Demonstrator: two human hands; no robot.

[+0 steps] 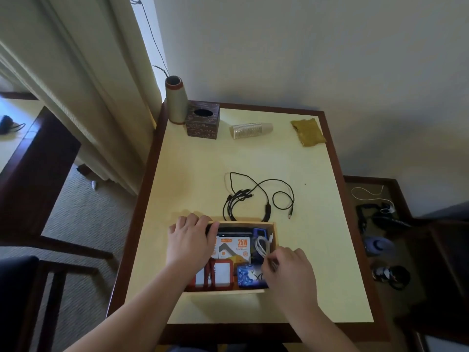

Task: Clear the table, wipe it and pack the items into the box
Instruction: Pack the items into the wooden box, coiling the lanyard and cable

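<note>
A shallow wooden box (275, 233) sits on the near middle of the yellow table (193, 174). It holds an orange-and-white charger carton (234, 246), red-framed cards (220, 274), a blue packet (247, 275) and a coiled white cable (262, 243). My left hand (189, 238) grips the box's far left corner, thumb inside the rim. My right hand (289, 269) reaches over the box's right side and pinches the white cable. A tangled black multi-plug cable (256, 196) lies on the table just beyond the box. A mustard cloth (307, 132) lies at the far right corner.
At the table's far left stand a tall grey vase (176, 100) and a dark tissue box (203, 119). A stack of paper cups (251, 130) lies on its side beside them. A low side table (380, 240) with dark gear is to the right. A chair (33, 288) stands left.
</note>
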